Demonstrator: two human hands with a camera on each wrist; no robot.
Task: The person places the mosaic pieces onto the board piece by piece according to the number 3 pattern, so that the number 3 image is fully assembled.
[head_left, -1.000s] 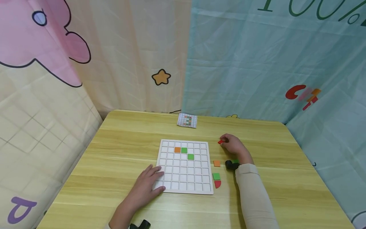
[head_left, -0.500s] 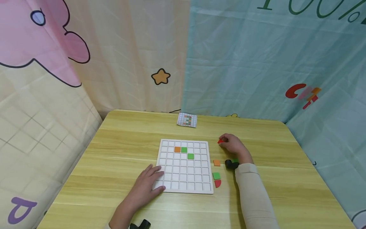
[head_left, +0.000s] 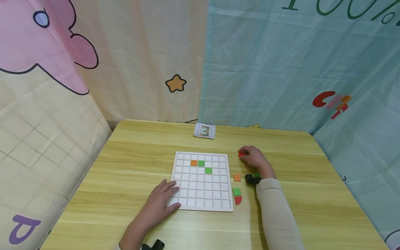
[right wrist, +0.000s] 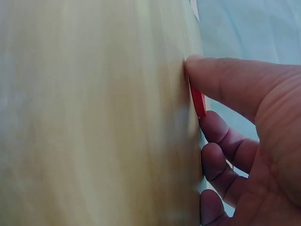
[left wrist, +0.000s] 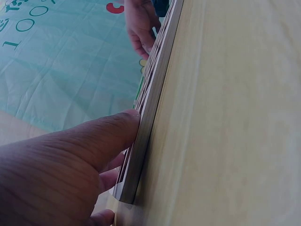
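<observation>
A white grid board lies on the table with one orange square tile and two green tiles, one beside the orange and one a row nearer. My left hand rests with spread fingers on the board's near left corner; its thumb touches the side edge in the left wrist view. Beyond the board's right side, my right hand pinches a small red tile between thumb and index finger, low at the tabletop. The fingers partly cover the tile, so its full outline is hidden.
Right of the board lie an orange square, a green square and a red rounded piece. Another green piece is partly hidden by the right wrist's black camera. A printed grid card lies at the table's back edge.
The red tile has turned slightly between my right thumb and finger, while that hand stays nearly in place. My left hand and the tiles on the board have not moved.
</observation>
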